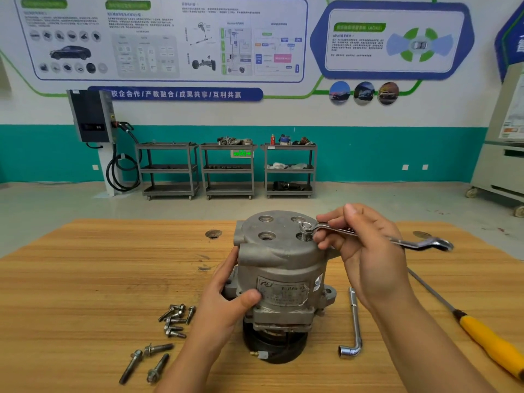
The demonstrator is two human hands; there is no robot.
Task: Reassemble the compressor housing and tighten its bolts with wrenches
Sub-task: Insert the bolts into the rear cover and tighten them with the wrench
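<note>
Bolts lie loose on the worktop left of the compressor, a cluster of short ones beside your left wrist, with three long bolts nearer you. On the compressor's right an L-wrench lies flat, socket end toward you. Farther right is a screwdriver with a yellow handle, its shaft running just beside your right wrist. None of these touches the compressor. A hole shows in the worktop behind it, and three carts stand at the far wall.

You have the compressor upright mid-worktop, black pulley end down. Your left hand grips its left side, thumb pressed on the label. Your right hand has its grip closed on a ring wrench near the ring end. That ring sits on the head of a bolt standing in the near-right of four holes on top, threads showing above the cover. The wrench's free end juts right, past your hand.
</note>
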